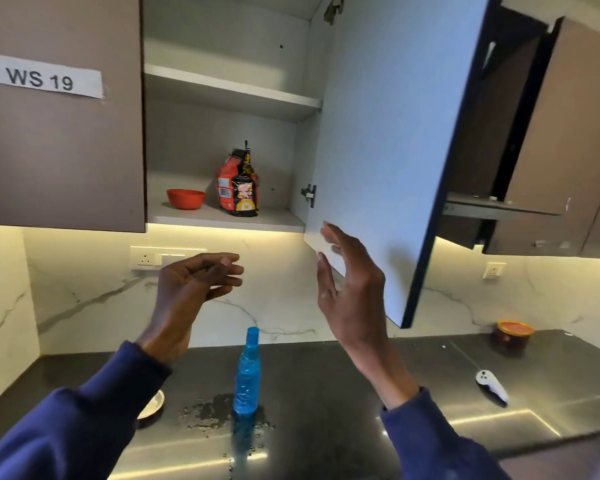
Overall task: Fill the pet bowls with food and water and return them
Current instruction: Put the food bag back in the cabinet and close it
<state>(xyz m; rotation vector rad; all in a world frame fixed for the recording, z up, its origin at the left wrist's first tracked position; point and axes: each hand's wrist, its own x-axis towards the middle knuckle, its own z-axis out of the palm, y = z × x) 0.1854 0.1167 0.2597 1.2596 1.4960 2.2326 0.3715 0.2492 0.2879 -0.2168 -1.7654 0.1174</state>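
A red bowl [185, 198] and a red-and-black food bag [238, 184] stand on the lower shelf of the open wall cabinet [229, 216]. On the dark counter below stands a blue water bottle [247, 375], and a white dish [152, 405] shows partly behind my left sleeve. My left hand [194, 289] is raised below the shelf, fingers loosely curled, holding nothing. My right hand [352, 289] is spread open at the lower corner of the open cabinet door [388, 140]; I cannot tell whether it touches the door.
Water drops or crumbs lie scattered around the bottle's base. A white controller [492, 384] and a dark jar with an orange lid [511, 336] sit on the counter at right. A second cabinet door hangs open at far right. Wall sockets sit on the marble backsplash.
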